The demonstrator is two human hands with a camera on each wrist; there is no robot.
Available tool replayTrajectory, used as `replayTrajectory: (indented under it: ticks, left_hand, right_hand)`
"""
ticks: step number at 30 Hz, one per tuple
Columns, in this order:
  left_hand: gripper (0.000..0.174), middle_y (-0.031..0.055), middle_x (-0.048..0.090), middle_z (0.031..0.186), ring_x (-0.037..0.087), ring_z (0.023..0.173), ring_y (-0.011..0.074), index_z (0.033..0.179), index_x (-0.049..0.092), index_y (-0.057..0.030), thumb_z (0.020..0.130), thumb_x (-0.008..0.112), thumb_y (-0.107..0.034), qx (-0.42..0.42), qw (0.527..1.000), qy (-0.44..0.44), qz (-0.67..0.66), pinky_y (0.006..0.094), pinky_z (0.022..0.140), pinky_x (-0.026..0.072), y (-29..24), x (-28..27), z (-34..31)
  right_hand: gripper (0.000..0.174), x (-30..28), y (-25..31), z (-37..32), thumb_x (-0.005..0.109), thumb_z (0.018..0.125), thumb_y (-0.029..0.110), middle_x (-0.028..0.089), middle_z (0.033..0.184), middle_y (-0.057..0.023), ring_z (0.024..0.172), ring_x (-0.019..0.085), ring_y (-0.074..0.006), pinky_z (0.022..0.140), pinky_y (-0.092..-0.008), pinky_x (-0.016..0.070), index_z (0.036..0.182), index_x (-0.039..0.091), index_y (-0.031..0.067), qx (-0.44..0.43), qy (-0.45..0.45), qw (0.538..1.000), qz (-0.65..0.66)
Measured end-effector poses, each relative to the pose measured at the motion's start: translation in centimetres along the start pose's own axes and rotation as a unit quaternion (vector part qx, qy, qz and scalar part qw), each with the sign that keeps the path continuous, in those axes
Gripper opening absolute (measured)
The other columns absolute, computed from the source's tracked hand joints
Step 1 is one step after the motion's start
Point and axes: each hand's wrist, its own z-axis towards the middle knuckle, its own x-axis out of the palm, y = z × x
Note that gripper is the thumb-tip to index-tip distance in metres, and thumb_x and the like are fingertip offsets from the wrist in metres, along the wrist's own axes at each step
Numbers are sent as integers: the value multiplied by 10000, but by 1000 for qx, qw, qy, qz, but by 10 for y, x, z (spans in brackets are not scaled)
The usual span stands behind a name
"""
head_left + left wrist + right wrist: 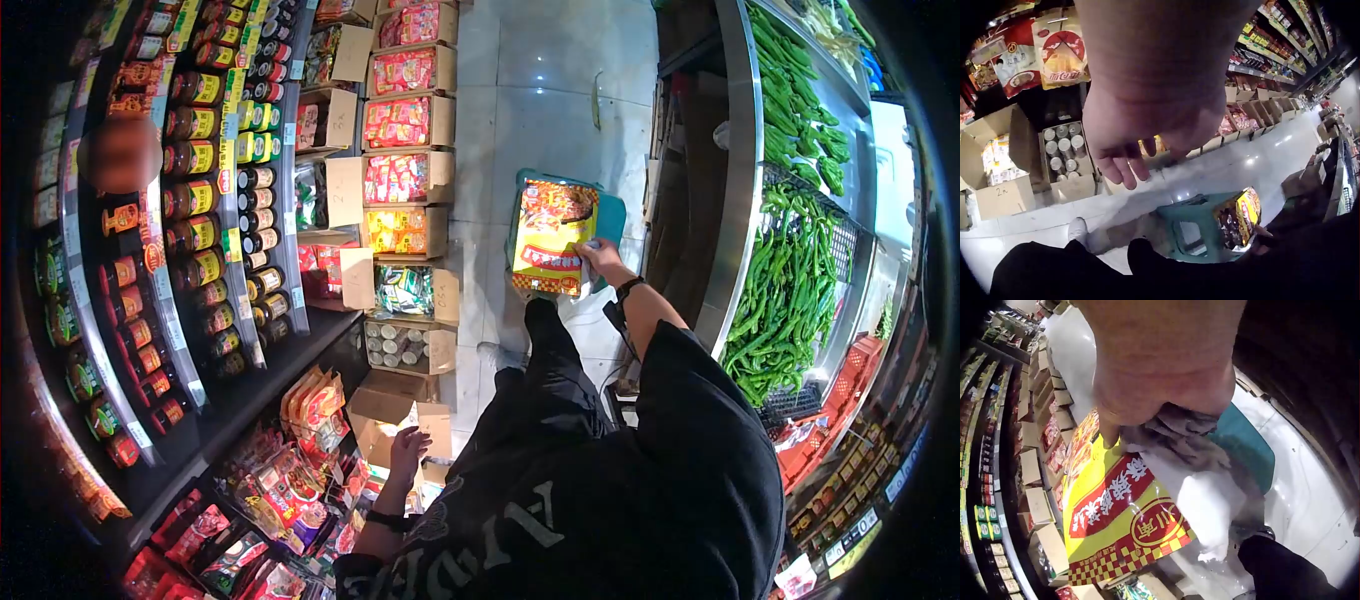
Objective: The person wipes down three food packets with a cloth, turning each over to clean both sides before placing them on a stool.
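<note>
Floor (550,110) is running far between cartons (441,177) left and vegetables (780,300) right. Over a teal object (612,215), the right hand (605,262) is pinching a yellow packet (553,235); near left, the relaxed left hand (408,448) is holding nothing.

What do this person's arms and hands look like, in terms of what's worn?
The left hand and right hand wear no gloves. Each wrist carries a dark strap: left strap, right strap. The right sleeve is black, short and loose.
</note>
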Motion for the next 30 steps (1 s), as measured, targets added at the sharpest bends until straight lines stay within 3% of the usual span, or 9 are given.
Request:
replayTrajectory:
  ticks: [16,19,22,24,25,28,30]
  left_hand:
    - [324,144,695,1096,693,995,213,1299,504,-32,1003,570,-146,3,1000,3,-19,300,835,532,-5,9,-3]
    - [328,151,696,1099,696,989,219,1298,500,-17,1001,567,-138,7,1000,7,-11,301,836,534,-4,8,-3]
    - [342,157,695,1099,698,976,221,1303,489,-5,996,570,-132,10,1000,-7,15,300,828,540,-6,4,-3]
    - [349,160,695,1088,697,970,222,1304,484,1,994,573,-130,10,1000,-5,14,298,822,545,-7,2,-4]
    - [352,162,695,1083,697,967,222,1305,481,4,993,574,-130,10,1000,-3,14,297,820,547,-5,0,-3]
    - [358,165,694,1064,702,950,227,1303,478,6,984,591,-110,8,1000,3,2,309,814,557,0,-3,3]
    - [345,154,695,1052,704,925,221,1291,489,3,988,606,-114,-3,1000,6,-6,326,809,562,6,-4,9]
  right_hand:
    - [426,0,-4,2,798,853,234,709,1035,-103,850,657,-188,703,-345,527,1157,657,-28,28,-18,999,12]
    - [410,-5,-15,6,782,868,248,707,1006,-99,830,651,-198,700,-358,525,1156,658,-16,-35,30,997,67]
    - [500,-23,-7,-15,767,870,249,702,1158,-143,991,676,-241,869,-373,528,1261,616,-23,-20,-85,996,-11]
    - [433,-42,-2,-33,738,883,242,716,1130,-152,974,688,-262,867,-374,527,1219,651,-16,-18,-96,990,-98]
    - [402,-59,-16,-31,724,889,239,723,1117,-157,966,693,-272,866,-374,526,1198,668,-13,-16,-102,985,-141]
    - [302,-85,-82,5,759,826,253,729,889,-211,844,709,-301,749,-406,530,987,740,-2,-109,-145,956,-230]
    - [286,-89,-96,14,739,818,252,719,897,-234,862,706,-346,750,-426,532,946,735,-4,-105,-131,961,-220]
